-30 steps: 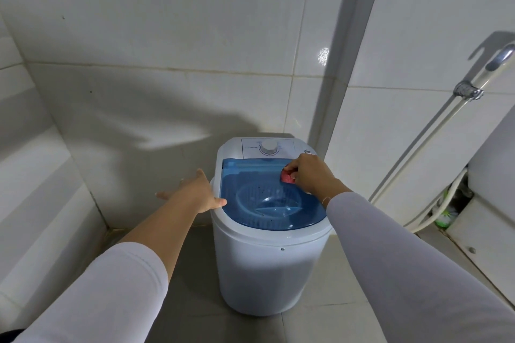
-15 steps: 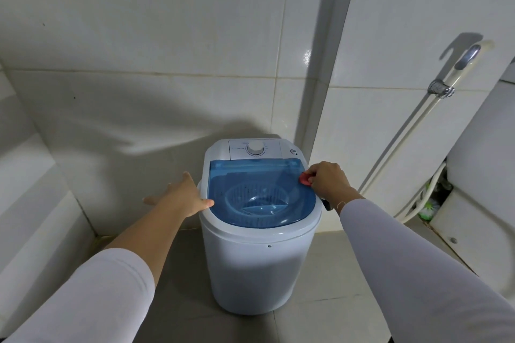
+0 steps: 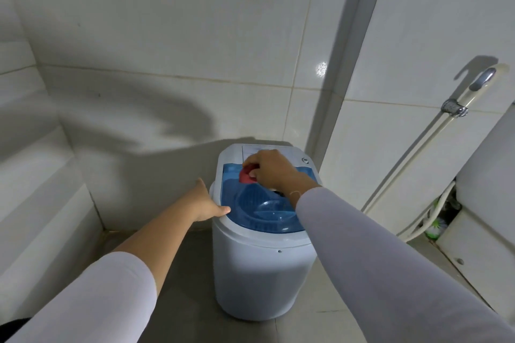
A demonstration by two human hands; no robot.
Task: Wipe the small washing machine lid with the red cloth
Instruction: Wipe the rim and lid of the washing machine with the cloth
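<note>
Right hand pinches the small soft red cloth bunched against the smooth translucent blue plastic lid; left hand, fingers spread, steadies the light white washing machine; likely slippery.

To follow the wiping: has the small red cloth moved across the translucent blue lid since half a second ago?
Yes. The small red cloth, held in the right hand, went from the right edge of the translucent blue lid to its back-left part.

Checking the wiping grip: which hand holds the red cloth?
The right hand, pressing the red cloth on the blue lid near the back. The left hand is empty, resting flat against the machine's left rim.
</note>
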